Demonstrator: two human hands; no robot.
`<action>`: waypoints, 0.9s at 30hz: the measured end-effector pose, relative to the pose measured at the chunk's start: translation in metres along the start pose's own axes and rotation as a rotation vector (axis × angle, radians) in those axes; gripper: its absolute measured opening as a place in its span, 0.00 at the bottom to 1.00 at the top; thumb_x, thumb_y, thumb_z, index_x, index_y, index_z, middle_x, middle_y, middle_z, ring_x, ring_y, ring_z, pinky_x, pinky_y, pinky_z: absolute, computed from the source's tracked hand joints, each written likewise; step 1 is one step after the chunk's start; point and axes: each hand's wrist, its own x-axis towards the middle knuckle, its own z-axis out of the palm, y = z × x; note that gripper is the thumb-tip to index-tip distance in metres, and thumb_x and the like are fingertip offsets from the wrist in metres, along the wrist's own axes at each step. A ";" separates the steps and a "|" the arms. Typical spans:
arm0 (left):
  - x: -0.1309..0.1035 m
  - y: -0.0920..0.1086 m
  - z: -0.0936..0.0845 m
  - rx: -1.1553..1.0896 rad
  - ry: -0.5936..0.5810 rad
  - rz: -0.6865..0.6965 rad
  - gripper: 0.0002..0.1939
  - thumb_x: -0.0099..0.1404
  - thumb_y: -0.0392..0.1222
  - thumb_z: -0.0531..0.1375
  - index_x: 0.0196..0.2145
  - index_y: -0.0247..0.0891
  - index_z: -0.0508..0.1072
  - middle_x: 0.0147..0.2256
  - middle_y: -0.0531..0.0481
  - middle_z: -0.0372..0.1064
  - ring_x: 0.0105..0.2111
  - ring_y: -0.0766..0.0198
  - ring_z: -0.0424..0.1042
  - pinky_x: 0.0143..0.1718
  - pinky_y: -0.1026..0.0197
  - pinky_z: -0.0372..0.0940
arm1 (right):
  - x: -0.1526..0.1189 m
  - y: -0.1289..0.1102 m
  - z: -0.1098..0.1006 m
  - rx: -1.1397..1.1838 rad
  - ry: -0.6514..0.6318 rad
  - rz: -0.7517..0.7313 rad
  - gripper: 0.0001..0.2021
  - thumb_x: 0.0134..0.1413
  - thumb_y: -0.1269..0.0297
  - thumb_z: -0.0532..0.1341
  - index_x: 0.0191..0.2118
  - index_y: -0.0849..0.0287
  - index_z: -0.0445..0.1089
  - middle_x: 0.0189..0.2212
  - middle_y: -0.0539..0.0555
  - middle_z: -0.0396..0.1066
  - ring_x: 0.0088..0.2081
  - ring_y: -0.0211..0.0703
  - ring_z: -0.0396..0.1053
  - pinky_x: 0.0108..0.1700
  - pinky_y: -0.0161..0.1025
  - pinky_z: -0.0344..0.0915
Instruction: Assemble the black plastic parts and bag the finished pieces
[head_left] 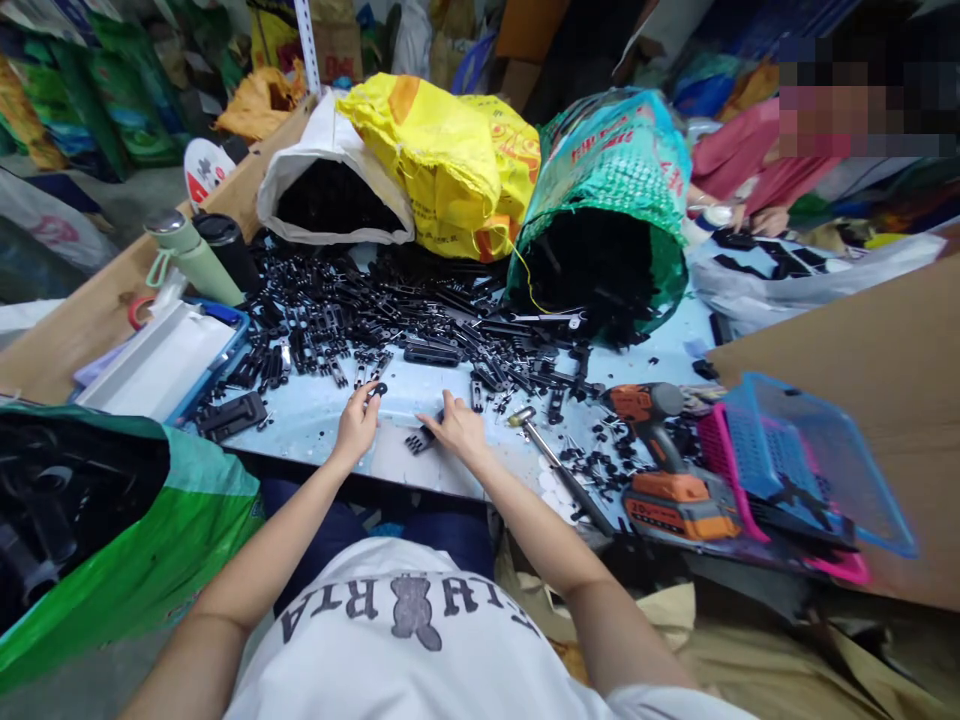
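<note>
My left hand [357, 422] is closed, with a small round black part [381, 390] pinched between thumb and fingertips. A short way to the right, my right hand [460, 430] grips a black slotted plastic piece [420, 439] just above the pale work surface. Its far end is hidden under my fingers. Beyond both hands lies a heap of black plastic parts [330, 300], some with metal strips. A longer black part [432, 352] rests at the near side of this heap. Right of my right hand lies a hammer [566, 478] with a dark handle.
An orange cordless drill [651, 420] stands at the right, beside a pink basket [724, 460] and a blue clear bin [847, 450]. White [337, 140], yellow [435, 150] and green [607, 150] sacks line the back. A green bottle [191, 250] stands left. Another person's hands [765, 220] show at far right.
</note>
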 end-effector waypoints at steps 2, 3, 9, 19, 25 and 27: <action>-0.007 -0.003 0.001 -0.067 0.013 -0.033 0.19 0.66 0.46 0.48 0.52 0.37 0.64 0.37 0.47 0.68 0.20 0.72 0.65 0.28 0.64 0.65 | 0.004 -0.014 0.007 0.005 0.016 0.082 0.35 0.50 0.44 0.57 0.58 0.62 0.54 0.44 0.67 0.63 0.42 0.56 0.65 0.40 0.45 0.61; -0.010 -0.003 0.002 -0.086 0.027 -0.038 0.19 0.66 0.47 0.48 0.52 0.37 0.64 0.38 0.47 0.68 0.19 0.72 0.64 0.27 0.64 0.65 | 0.006 -0.018 0.009 0.014 0.034 0.098 0.37 0.48 0.44 0.59 0.59 0.61 0.54 0.46 0.67 0.61 0.44 0.57 0.64 0.41 0.46 0.61; -0.024 -0.006 0.007 -0.040 0.025 0.027 0.20 0.65 0.49 0.50 0.51 0.40 0.67 0.39 0.45 0.67 0.25 0.69 0.67 0.29 0.63 0.65 | 0.000 -0.011 0.013 0.351 0.008 0.060 0.28 0.53 0.51 0.57 0.56 0.62 0.59 0.43 0.64 0.63 0.46 0.54 0.63 0.46 0.47 0.61; -0.027 0.029 0.009 0.053 -0.066 0.179 0.19 0.65 0.44 0.52 0.52 0.38 0.68 0.34 0.47 0.66 0.36 0.63 0.68 0.40 0.61 0.65 | -0.019 -0.016 -0.002 1.380 -0.275 -0.131 0.32 0.53 0.47 0.55 0.60 0.56 0.54 0.27 0.49 0.67 0.23 0.35 0.65 0.27 0.35 0.65; -0.030 0.044 0.004 0.120 -0.046 0.248 0.18 0.65 0.44 0.51 0.51 0.38 0.69 0.33 0.47 0.65 0.35 0.63 0.68 0.38 0.61 0.65 | -0.024 -0.012 -0.023 1.060 -0.150 -0.387 0.26 0.52 0.53 0.59 0.57 0.51 0.61 0.45 0.53 0.68 0.26 0.33 0.65 0.34 0.38 0.69; -0.034 0.049 0.010 0.047 0.092 0.297 0.19 0.67 0.43 0.49 0.51 0.37 0.68 0.36 0.45 0.65 0.37 0.63 0.68 0.40 0.61 0.64 | -0.028 -0.019 -0.027 1.026 -0.039 -0.400 0.26 0.55 0.53 0.56 0.59 0.51 0.58 0.46 0.54 0.68 0.26 0.34 0.65 0.33 0.38 0.69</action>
